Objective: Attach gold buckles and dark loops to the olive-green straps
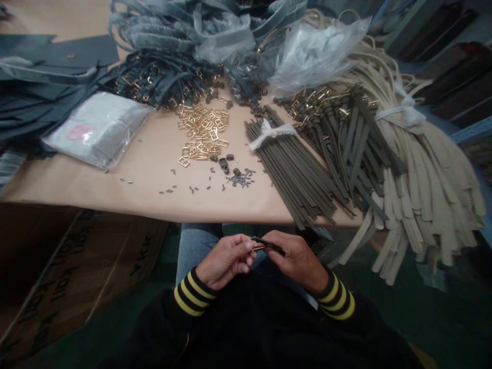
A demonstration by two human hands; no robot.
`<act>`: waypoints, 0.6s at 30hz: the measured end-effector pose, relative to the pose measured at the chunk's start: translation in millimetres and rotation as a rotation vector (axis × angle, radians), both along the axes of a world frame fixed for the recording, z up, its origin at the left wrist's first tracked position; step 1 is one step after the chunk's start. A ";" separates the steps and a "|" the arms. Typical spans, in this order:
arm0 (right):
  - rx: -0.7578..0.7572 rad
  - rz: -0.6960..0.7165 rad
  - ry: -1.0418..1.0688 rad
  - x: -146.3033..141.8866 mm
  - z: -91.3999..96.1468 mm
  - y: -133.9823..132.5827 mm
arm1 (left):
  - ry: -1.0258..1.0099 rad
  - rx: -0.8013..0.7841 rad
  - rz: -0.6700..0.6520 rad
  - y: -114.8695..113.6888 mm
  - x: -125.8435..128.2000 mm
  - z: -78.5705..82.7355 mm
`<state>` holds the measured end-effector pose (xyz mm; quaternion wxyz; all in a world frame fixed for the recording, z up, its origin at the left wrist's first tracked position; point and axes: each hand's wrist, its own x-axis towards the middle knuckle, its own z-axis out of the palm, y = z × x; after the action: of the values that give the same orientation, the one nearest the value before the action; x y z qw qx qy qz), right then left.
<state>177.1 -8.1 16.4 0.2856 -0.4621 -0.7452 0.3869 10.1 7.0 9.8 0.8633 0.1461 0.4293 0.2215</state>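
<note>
held strap [263, 241] part-hidden, carton [119, 246] cut off

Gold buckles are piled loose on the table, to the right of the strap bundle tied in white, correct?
Wrong side: the head view shows the gold buckles piled loose on the table, to the left of the strap bundle tied in white.

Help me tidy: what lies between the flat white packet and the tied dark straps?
In the head view: gold buckles, then a few dark pieces nearer the straps.

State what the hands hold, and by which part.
Left hand: gold metal piece, apparently by one end. Right hand: dark strap, exact part unclear.
</note>
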 end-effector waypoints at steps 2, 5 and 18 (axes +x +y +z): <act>0.045 0.009 -0.005 -0.1 -1.5 -0.7 | 0.027 0.024 0.024 -0.4 1.2 1.7; 0.002 -0.018 0.009 0.7 -0.2 -1.6 | 0.101 0.111 0.081 -0.4 2.4 4.6; -0.497 -0.147 0.031 -3.8 2.2 4.8 | 0.229 0.269 0.100 -1.6 5.7 1.2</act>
<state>173.3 -3.2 18.6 0.2022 -0.5648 -0.5873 0.5433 15.8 5.3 11.0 0.7693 0.2628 0.4982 0.3015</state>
